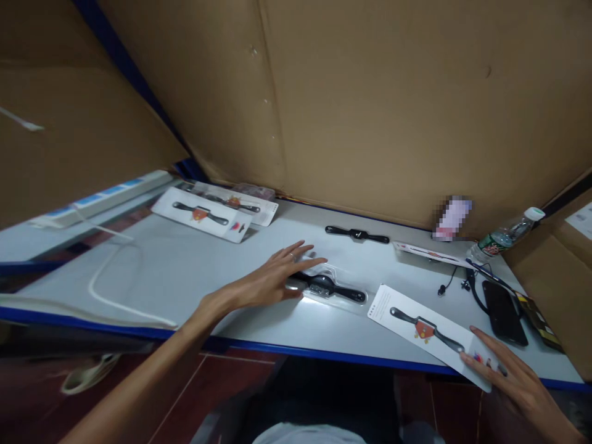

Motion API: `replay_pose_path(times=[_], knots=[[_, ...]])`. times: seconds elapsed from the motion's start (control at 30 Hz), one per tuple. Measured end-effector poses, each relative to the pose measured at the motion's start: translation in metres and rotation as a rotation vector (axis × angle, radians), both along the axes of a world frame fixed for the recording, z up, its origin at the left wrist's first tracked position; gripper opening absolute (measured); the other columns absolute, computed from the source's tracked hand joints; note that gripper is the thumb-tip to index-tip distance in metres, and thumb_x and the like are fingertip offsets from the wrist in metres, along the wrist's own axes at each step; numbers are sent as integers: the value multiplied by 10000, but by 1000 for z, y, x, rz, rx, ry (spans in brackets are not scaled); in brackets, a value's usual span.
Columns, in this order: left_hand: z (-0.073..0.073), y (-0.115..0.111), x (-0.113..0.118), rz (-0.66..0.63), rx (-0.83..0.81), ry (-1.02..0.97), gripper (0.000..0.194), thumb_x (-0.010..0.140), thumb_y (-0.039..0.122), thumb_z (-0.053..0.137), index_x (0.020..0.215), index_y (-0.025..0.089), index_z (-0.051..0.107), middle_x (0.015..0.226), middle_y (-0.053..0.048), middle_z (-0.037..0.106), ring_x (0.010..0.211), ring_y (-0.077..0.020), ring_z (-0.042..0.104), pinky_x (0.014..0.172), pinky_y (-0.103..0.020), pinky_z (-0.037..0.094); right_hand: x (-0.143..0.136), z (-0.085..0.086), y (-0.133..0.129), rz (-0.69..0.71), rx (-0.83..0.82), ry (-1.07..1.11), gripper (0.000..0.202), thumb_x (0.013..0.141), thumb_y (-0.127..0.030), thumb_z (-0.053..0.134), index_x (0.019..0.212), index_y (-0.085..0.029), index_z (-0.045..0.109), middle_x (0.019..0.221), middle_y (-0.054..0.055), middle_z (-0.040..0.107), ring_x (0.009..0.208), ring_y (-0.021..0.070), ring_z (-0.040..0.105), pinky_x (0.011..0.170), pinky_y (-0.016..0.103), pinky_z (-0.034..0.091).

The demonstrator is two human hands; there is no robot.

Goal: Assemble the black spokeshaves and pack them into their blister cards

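While a printed card [428,334] is pinched by the right hand [520,376], the left hand [277,270] is spread at a clear tray [333,271] on the bench [194,268]; black tool [346,294] seated, card not yet joined

L hand [271,276]: slim w/ long, thin fingers, plus a narrow, shiny, silver-looking metal ring [291,254] on 1 finger; exact finger hard to tell. L forearm [171,348] bare, long & slender, smooth outline, narrowing twd wrist. R hand [515,376] also bare, slim, long-fingered; R forearm mostly cut off by pic edge. At bottom ctr, a pale, whitish-blue fabric top [308,435], soft rounded edge, slightly blurred. Dark, near-black lower clothing [333,398] beyond it, too dim for details.
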State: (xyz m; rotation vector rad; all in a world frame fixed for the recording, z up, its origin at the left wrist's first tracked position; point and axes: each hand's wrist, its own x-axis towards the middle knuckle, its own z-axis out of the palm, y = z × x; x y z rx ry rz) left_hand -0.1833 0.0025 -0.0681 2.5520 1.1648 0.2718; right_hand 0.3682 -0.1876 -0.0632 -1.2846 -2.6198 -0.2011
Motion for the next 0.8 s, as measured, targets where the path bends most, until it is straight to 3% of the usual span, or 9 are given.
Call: replay_pose_path(times=[0.17, 0.47, 0.63, 0.7, 0.8], knots=[[1, 0, 1, -15, 3, 0, 786, 884, 279, 668, 1571, 388, 303, 1690, -50, 213, 1556, -370, 122, 1204, -606, 259, 6, -3, 15, 19, -42, -14, 686, 906, -31, 415, 1464, -414, 519, 1637, 21, 348, 1400, 242, 493, 1057, 395, 518], [-2, -1, 0, 8, 32, 12, 803, 878, 287, 685, 1574, 388, 298, 1691, -53, 210, 1554, -373, 129, 1209, -604, 249, 0, -3, 25, -26, -47, 49, 680, 866, -26, 405, 1407, -389, 596, 1563, 27, 474, 1378, 238, 518, 1058, 408, 513], [-8, -4, 1, 50, 64, 48, 856, 850, 273, 719, 1580, 386, 287, 1685, -73, 225, 1549, -384, 147, 1203, -603, 262, -29, -11, 29, -235, -36, 109, 354, 956, -316, 565, 1289, -269, 676, 1370, 109, 642, 1258, 297, 595, 1006, 465, 505], [-8, -5, 3, 64, 87, 51, 851, 846, 272, 720, 1576, 387, 298, 1682, -77, 233, 1548, -387, 153, 1195, -606, 277, -48, -13, 37, -318, -3, 167, 361, 940, -446, 612, 1221, -228, 680, 1269, 132, 681, 1180, 313, 618, 967, 471, 499], [-3, -10, 7, 74, 140, 58, 779, 878, 280, 670, 1564, 396, 321, 1672, -81, 261, 1549, -384, 156, 1178, -646, 276, -82, -11, 54, -405, -7, 237, 498, 935, -534, 603, 1292, -187, 616, 1185, 150, 692, 1090, 322, 630, 935, 480, 492]])
